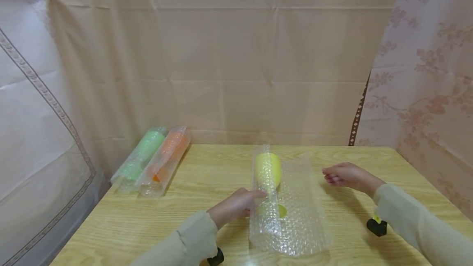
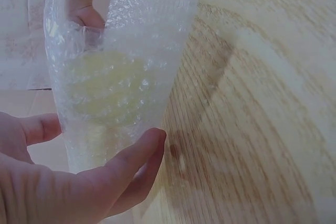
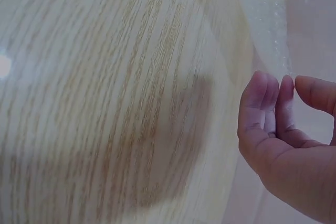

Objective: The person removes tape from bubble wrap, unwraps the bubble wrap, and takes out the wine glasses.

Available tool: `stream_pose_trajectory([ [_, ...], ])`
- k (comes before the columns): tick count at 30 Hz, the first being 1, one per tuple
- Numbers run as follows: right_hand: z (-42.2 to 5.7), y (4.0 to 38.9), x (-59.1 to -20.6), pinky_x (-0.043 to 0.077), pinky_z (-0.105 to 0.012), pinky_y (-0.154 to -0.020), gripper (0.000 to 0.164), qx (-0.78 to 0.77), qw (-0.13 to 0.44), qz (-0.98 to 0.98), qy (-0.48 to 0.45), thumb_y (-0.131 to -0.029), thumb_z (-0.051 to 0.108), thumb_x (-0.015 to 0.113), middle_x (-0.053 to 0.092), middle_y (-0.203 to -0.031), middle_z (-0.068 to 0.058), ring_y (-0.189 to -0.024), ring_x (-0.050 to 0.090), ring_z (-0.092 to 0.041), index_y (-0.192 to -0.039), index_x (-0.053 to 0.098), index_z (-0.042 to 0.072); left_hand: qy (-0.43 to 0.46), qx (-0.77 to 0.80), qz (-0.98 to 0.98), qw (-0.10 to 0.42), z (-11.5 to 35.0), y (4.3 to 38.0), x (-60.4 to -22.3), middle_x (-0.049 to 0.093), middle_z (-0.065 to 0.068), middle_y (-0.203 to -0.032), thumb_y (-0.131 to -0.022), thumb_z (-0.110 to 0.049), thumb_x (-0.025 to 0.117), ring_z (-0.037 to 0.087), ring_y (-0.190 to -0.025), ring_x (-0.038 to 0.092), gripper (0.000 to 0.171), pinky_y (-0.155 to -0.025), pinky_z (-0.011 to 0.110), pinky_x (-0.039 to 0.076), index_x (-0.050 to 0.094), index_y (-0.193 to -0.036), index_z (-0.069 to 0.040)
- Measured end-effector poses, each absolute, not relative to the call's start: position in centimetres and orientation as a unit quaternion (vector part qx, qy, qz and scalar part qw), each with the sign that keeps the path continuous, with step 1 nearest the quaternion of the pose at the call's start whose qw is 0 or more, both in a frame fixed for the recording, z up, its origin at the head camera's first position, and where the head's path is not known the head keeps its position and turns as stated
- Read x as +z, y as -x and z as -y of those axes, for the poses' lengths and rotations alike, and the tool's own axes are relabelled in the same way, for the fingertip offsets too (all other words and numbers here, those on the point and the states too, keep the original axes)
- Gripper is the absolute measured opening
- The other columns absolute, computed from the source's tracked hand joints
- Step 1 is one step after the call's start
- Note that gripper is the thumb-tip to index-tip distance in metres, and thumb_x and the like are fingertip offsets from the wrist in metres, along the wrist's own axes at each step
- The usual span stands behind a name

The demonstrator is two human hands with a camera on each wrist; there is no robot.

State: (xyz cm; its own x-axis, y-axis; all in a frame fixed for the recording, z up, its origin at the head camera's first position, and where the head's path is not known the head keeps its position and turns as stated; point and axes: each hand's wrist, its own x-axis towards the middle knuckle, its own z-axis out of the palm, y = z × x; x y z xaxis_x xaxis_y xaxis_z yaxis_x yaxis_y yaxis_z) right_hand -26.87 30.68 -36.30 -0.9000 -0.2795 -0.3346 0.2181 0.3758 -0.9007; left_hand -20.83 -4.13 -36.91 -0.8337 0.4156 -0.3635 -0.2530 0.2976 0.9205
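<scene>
A yellow goblet-shaped piece [image 1: 275,171], with a rounded top and a disc-like foot, lies on a sheet of bubble wrap [image 1: 301,216]. The wrap's left side is folded over it. My left hand [image 1: 238,206] grips the folded side near the narrow middle, thumb on top. In the left wrist view, the left thumb and fingers curve around the wrap [image 2: 118,98], and the yellow shows through it. Just right of the sheet's right edge, my right hand [image 1: 345,176] is raised over the table, fingers loosely curled. Nothing shows between its fingertips in the right wrist view.
At the table's back left lie a green piece [image 1: 145,151] and an orange piece [image 1: 171,147], each rolled in bubble wrap, side by side. A beige curtain [image 1: 244,52] hangs behind the wooden table [image 1: 177,233], and a flowered cloth [image 1: 432,93] on the right.
</scene>
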Motion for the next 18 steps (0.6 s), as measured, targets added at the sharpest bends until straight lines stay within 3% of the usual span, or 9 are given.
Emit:
stream_pose_trajectory([
  [8, -30.7, 27.0, -36.0, 0.055, -0.021, -0.080, 0.020, -0.619, 0.245, -0.746, 0.011, -0.101, 0.018, 0.044, 0.065, -0.083, 0.007, -0.077, 0.063, -0.003, -0.094, 0.061, 0.011, -0.045, 0.581, -0.760, 0.288, 4.1, 20.9, -36.8, 0.065, 0.013, -0.116, -0.095, -0.035, 0.052, 0.020, -0.103, 0.065, 0.048, -0.097, 0.041, 0.050, 0.054, -0.121, 0.006],
  [18, -29.6, 26.8, -35.2, 0.055, -0.021, -0.079, 0.022, -0.639, 0.257, -0.725, 0.028, -0.102, 0.018, 0.044, 0.066, -0.082, 0.007, -0.077, 0.063, -0.003, -0.089, 0.062, 0.014, -0.050, 0.584, -0.758, 0.284, 4.1, 21.0, -37.1, 0.067, 0.013, -0.113, -0.096, -0.034, 0.051, 0.016, -0.096, 0.066, 0.046, -0.093, 0.038, 0.053, 0.057, -0.118, 0.005],
])
